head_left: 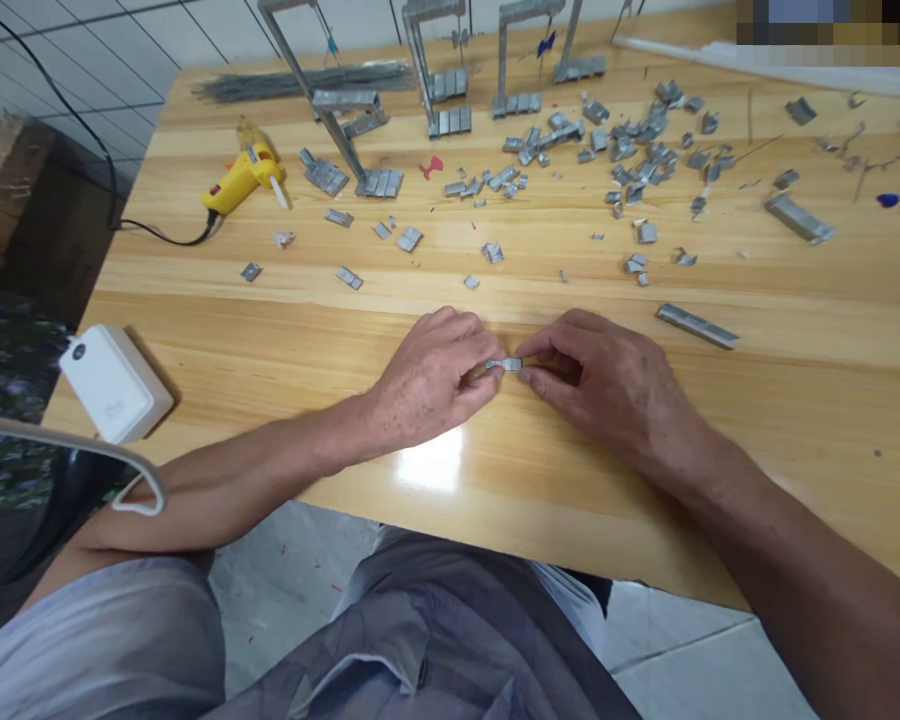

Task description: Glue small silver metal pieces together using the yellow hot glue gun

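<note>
A small grey metal-looking piece (511,365) is pinched between both hands above the wooden table (270,340). My left hand (439,375) grips its left end between thumb and fingers. On its right end, the thumb and forefinger of my right hand (607,375) are closed. Beyond the hands lie small grey pieces, among them a folded one (493,252) and a flat one (410,239). A longer grey strip (697,327) rests just past my right hand.
At the back stand several grey frames (330,130) on segmented feet, beside a bundle of thin rods (307,80). A yellow glue gun (244,180) with a black cable lies back left. A white box (116,385) sits at the left edge. Grey scraps (645,140) cover the back right.
</note>
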`<state>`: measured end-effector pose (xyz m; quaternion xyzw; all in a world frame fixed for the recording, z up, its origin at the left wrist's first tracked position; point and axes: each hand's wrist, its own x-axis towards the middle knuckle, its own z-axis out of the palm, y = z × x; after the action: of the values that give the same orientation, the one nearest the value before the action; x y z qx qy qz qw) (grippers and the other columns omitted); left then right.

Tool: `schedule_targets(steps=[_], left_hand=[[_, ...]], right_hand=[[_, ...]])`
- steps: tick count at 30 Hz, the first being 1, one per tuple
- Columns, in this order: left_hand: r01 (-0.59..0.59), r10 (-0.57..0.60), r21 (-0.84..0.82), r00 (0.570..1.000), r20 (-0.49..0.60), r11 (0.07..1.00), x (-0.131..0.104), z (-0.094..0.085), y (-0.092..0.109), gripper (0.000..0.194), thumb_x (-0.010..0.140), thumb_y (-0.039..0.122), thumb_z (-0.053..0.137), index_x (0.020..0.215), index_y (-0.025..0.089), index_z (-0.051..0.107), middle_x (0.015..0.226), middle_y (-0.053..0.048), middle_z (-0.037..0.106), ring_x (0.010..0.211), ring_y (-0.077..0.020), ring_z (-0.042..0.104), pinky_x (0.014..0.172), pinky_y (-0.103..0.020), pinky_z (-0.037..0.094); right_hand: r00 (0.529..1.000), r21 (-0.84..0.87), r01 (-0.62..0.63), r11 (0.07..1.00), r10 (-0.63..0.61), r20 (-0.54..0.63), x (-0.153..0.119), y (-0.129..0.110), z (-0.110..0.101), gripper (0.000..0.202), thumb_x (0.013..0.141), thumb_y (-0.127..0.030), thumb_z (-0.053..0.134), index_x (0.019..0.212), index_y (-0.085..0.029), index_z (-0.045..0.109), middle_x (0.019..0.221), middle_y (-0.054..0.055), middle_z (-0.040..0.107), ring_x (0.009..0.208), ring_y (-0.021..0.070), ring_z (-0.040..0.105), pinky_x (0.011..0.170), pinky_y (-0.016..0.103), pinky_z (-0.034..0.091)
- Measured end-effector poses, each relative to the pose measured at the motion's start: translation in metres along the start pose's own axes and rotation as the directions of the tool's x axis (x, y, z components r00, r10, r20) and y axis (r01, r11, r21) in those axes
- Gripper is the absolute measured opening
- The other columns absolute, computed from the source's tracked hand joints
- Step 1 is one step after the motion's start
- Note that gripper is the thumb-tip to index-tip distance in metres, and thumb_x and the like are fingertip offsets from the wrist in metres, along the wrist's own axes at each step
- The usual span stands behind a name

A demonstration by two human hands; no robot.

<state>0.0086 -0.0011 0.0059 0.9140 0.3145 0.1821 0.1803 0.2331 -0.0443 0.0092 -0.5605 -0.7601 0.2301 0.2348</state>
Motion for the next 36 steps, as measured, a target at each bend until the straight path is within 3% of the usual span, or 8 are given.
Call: schedule_targets(steps=[7,15,36], left_hand=[[-0.025,0.025,0.021,0.999,-0.038,0.999,-0.0017,0.0025,-0.0009,0.005,0.097,0.017,0.059,0.097,0.02,0.063,0.085,-0.003,0.065,0.081,-0.0203,0.057,0.081,-0.036,0.044],[-0.039,0.04,0.021,0.998,-0.045,0.999,-0.0009,0.0042,-0.0027,0.015,0.098,0.017,0.057,0.084,0.021,0.058,0.079,-0.002,0.062,0.077,-0.0195,0.055,0.077,-0.036,0.042],[-0.045,0.045,-0.007,0.999,-0.025,0.999,0.0013,0.0012,-0.0032,0.02,0.099,0.016,0.056,0.079,0.021,0.056,0.075,-0.001,0.061,0.073,-0.0176,0.054,0.074,-0.034,0.041]], right_hand=[[0.999,-0.034,0.026,0.999,-0.027,-0.018,-0.001,0.0,0.0016,0.01,0.095,-0.024,0.066,0.094,-0.024,0.076,0.089,0.005,0.073,0.075,0.0194,0.067,0.067,0.031,0.046],[0.999,-0.009,0.021,1.0,-0.021,-0.03,-0.0012,0.0029,0.0035,0.011,0.094,-0.021,0.067,0.091,-0.024,0.077,0.087,0.004,0.073,0.077,0.0203,0.067,0.069,0.032,0.047],[0.999,-0.005,-0.012,1.0,0.012,-0.033,-0.0008,0.0014,0.0076,0.01,0.093,-0.023,0.068,0.091,-0.024,0.078,0.088,0.006,0.075,0.081,0.023,0.071,0.072,0.035,0.049]])
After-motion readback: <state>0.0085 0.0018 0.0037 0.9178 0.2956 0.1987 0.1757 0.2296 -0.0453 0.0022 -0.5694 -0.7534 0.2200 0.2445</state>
